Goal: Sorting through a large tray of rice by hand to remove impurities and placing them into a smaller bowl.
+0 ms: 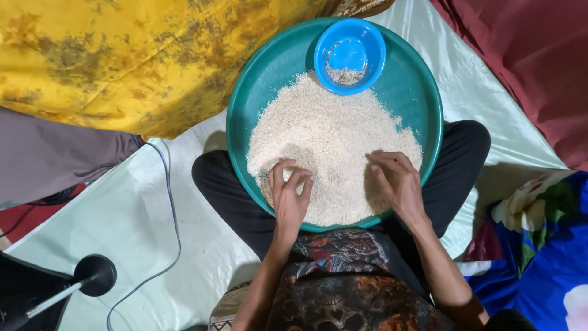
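Person sits cross-legged on the floor, round teal plastic tray [422, 92] resting on the lap, loaded with a broad heap of white rice grains [327, 144]. Left hand [289, 195] sits on the near-left edge of the heap, fingers curled narrow with tips pinched together on the grains; can't tell if it has picked anything out. Right hand [395, 181] lies palm-down on the near-right side, fingers bent and loosely spread, holding nothing visible. Small blue plastic bowl [350, 38] sits in the tray at the far rim, touching the heap's far edge, a thin layer of grains at its bottom. Risks as I judge them: tray is balanced on knees only, so a leg shift or uneven hand pressure could tip it and dump rice onto the pale glossy floor sheet [153, 220]. Heap runs close to the near rim, so a hard sweep there could push grains over
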